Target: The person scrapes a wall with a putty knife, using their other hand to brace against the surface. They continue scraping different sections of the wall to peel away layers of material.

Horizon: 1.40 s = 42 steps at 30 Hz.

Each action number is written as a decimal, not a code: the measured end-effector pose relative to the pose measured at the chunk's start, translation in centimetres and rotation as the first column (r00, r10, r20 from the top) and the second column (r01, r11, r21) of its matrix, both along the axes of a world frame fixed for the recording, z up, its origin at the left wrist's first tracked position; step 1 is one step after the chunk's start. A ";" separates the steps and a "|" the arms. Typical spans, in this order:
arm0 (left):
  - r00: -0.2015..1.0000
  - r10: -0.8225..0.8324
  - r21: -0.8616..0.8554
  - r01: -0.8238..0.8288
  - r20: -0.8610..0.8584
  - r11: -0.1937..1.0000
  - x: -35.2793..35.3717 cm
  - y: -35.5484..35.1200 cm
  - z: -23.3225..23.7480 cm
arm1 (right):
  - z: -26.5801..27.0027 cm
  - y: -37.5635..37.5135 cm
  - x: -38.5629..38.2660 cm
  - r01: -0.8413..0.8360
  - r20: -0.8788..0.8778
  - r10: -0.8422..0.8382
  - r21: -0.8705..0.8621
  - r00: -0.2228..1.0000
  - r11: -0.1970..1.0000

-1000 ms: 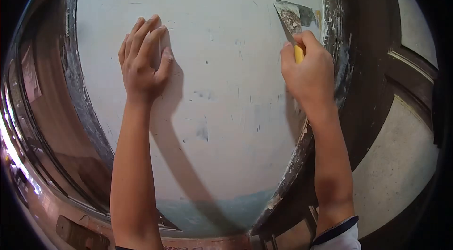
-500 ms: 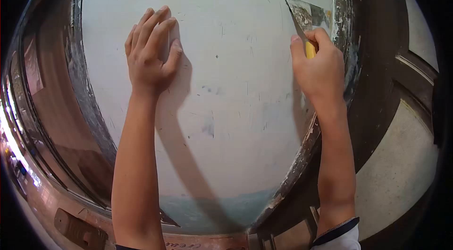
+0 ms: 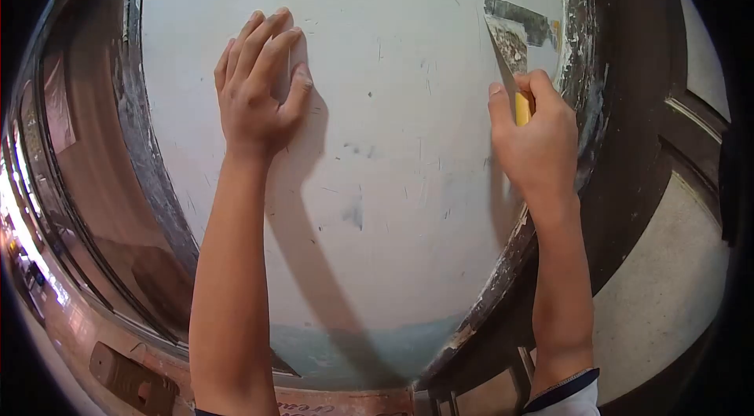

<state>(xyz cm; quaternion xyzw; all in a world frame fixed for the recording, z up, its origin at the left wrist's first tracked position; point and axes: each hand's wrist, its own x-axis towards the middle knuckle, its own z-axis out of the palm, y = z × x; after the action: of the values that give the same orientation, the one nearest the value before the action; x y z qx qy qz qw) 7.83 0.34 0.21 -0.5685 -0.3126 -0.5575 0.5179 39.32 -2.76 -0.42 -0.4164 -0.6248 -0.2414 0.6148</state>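
A pale panel (image 3: 393, 125) with scratches and grey marks fills the middle of the head view. My left hand (image 3: 263, 86) rests against its left part, fingers stretched out and thumb apart, casting a shadow on the surface. On the right, my right hand (image 3: 538, 121) is closed around the yellow handle of a putty knife (image 3: 510, 51). The knife's blade, smeared with residue, points upward against the panel near its right edge. Just above the blade shows a dark scraped strip (image 3: 522, 19).
A dark frame with flaking paint (image 3: 580, 39) borders the panel on the right, and a similar worn frame (image 3: 133, 102) on the left. Dark wooden panelling (image 3: 636, 141) stands beyond at right. A brown object (image 3: 129, 377) lies low at left.
My right hand has drawn the putty knife downward, and more of the dark strip above its blade shows. My left hand stays in about the same place on the panel.
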 end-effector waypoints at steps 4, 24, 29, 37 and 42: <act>1.000 -0.009 -0.001 0.009 -0.008 1.000 -0.1 0.0 0.1 | 0.6 0.1 -0.4 -0.021 -0.046 0.019 -0.043 0.999 0.999; 1.000 -0.007 -0.020 0.007 0.007 1.000 0.0 -0.4 0.0 | 0.7 0.6 -1.9 0.027 -0.006 -0.027 -0.007 1.000 1.000; 1.000 -0.008 -0.017 0.008 0.005 1.000 0.0 -0.3 0.0 | 1.5 -0.2 -1.8 0.047 -0.004 -0.047 -0.003 0.999 0.999; 1.000 -0.008 -0.014 0.009 0.015 1.000 -0.2 0.1 0.0 | 1.8 -0.7 -1.5 0.045 -0.015 -0.046 -0.094 0.999 0.995; 1.000 -0.018 -0.008 0.018 0.002 1.000 -0.1 -0.2 0.0 | 1.4 -1.3 -1.6 0.048 -0.010 -0.049 -0.118 0.999 0.992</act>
<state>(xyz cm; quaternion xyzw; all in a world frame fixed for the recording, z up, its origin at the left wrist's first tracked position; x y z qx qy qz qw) 7.73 0.16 0.21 -0.5729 -0.3102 -0.5615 0.5102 37.73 -4.01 1.01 -0.4685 -0.6237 -0.2165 0.5871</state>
